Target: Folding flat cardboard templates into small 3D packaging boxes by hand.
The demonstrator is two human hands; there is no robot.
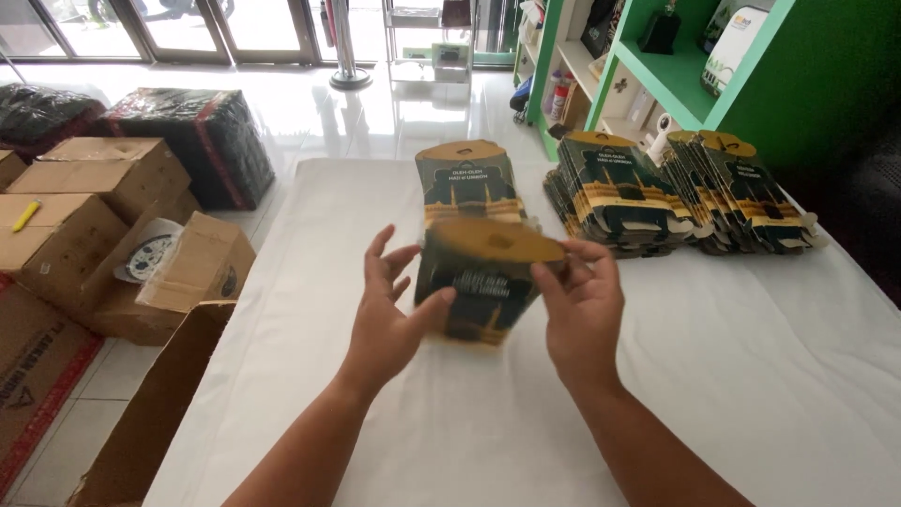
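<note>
The dark-and-gold carton (488,282) is held up above the white tabletop (713,376), between both hands, so its sides can be worked. The left hand (387,314) is half open, thumb pressing the carton's left face, fingers spread free. The right hand (584,305) grips its right edge. A finished carton (466,180) stands just behind; flat stacks (657,192) lie to the right.
</note>
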